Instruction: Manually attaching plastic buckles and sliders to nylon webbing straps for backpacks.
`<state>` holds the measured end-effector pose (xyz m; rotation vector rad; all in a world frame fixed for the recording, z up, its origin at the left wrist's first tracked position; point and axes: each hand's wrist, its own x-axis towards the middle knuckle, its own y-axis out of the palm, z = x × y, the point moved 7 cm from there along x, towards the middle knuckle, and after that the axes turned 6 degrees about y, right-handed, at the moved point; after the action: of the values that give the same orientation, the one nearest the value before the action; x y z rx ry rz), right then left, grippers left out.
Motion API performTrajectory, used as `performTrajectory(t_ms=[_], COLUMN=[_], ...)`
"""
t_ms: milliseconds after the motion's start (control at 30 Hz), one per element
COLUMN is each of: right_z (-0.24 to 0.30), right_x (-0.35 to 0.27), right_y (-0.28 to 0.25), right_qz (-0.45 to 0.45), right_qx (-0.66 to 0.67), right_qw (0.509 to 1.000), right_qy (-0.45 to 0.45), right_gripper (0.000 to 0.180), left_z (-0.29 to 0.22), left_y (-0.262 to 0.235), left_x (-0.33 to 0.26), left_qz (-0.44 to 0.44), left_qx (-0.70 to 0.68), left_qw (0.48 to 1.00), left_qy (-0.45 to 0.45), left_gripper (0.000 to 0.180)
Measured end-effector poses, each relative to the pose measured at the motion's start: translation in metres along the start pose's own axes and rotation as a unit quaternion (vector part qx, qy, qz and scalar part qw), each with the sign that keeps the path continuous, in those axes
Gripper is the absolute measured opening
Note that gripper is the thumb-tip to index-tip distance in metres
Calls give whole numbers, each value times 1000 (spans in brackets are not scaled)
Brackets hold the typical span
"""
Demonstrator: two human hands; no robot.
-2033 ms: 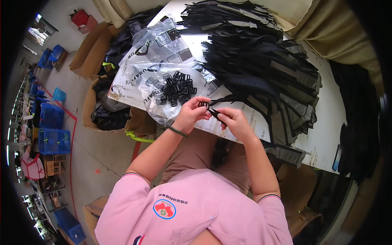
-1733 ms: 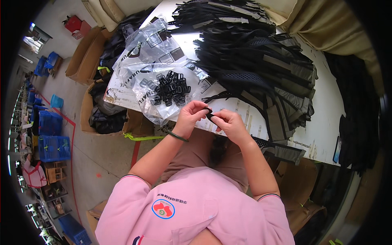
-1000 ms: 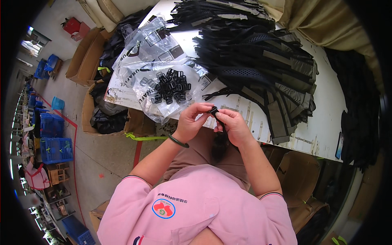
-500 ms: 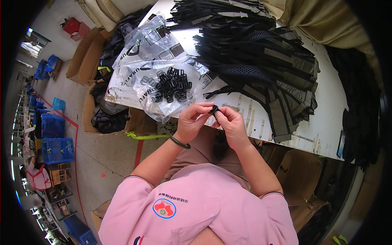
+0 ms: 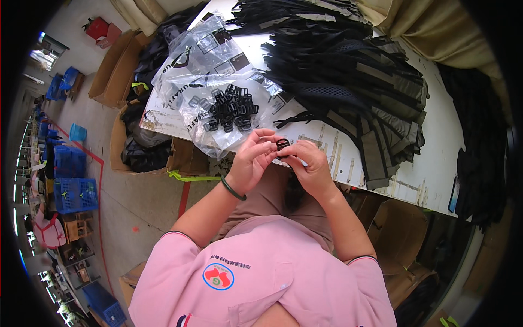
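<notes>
Black buckle (image 5: pixel 281 144), black-printed clear bag (image 5: pixel 173 87), black-and-grey fabric pieces (image 5: pixel 376 128), white tabletop (image 5: pixel 417 173), blue crates (image 5: pixel 75 194)

The bare left forearm (image 5: pixel 207 212) and right forearm (image 5: pixel 346 220) angle inward, bent at the elbows. The left hand (image 5: pixel 254 158) curls loosely, fingers partly spread; the right hand (image 5: pixel 310 166) pinches, the fingertips of both close together.

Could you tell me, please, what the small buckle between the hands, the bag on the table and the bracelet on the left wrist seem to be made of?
Buckle: probably hard plastic; black, with crisp edges, though painted metal is possible.
Bag: thin plastic film, glossy; it is see-through, wrinkled and catches bright glints.
Bracelet: dark green and smooth; stone, glass or plastic, I cannot tell.
</notes>
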<state>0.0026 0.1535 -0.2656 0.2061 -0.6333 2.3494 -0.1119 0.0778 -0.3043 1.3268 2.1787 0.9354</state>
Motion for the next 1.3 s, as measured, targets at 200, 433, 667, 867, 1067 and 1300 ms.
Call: performTrajectory(t_ms=[200, 433, 667, 867, 1067, 1300], right_z=[10, -38, -54, -60, -57, -37], right_x=[-10, -31, -42, -49, -52, -41], right_y=[3, 37, 47, 53, 54, 49], right_qz=[-62, 38, 34, 17, -22, 54], right_qx=[-70, 394, 397, 420, 450, 521], right_qw=[995, 866, 828, 792, 784, 732], right_qy=[-31, 304, 394, 443, 427, 436], right_gripper=[16, 19, 28, 28, 25, 23], left_z=[31, 23, 17, 18, 15, 6], left_y=[-25, -32, -32, -31, -19, -22], left_x=[-13, -20, -28, -37, -39, -40], left_qz=[-25, -83, -24, 17, 66, 100], left_qx=[60, 169, 268, 318, 255, 246], left_qw=[984, 976, 963, 947, 963, 960], left_qy=[-164, -109, -20, 37, 59, 89], left_gripper=[11, 9, 7, 7, 14, 25])
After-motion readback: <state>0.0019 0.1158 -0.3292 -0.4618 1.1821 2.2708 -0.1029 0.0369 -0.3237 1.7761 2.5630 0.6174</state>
